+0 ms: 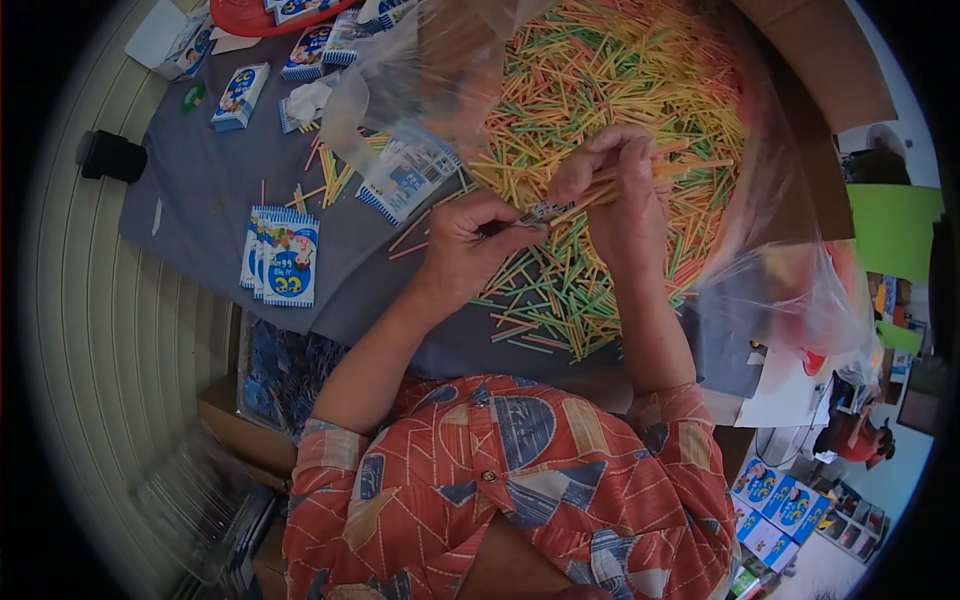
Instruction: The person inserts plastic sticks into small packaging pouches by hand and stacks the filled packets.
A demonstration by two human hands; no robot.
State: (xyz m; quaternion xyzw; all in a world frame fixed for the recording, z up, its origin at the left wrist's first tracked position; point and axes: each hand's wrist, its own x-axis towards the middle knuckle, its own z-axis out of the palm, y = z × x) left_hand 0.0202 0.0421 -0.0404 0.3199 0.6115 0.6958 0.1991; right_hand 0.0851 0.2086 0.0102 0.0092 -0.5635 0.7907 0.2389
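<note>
Coloured sticks point(610, 90) lie in a great heap of green, yellow, orange and pink on the far right part of the grey surface point(200, 190), spilling toward the person's body, with a clear plastic bag point(790, 280) around the heap's right edge.

Starting at the left, a dark round object point(112, 156) sits just off the surface's edge. Near it, small blue-and-white printed packets point(240, 95) are scattered across the upper left, and a fanned stack of packets point(282, 260) lies flat nearer the person. A few loose sticks point(330, 180) rest beside another packet point(405, 178) that lies under a crumpled clear wrapper point(420, 70).

The left hand point(470, 245) is closed in a pinch on a small printed packet point(545, 211), held above the edge of the heap. The right hand point(625, 185) is clenched around a small bundle of sticks point(605, 180), whose ends meet the packet's mouth; whether any are inside cannot be told. The two hands almost touch.

On the far right, more blue packets point(775, 500) show below the surface's level, beside a red object point(860, 440).
</note>
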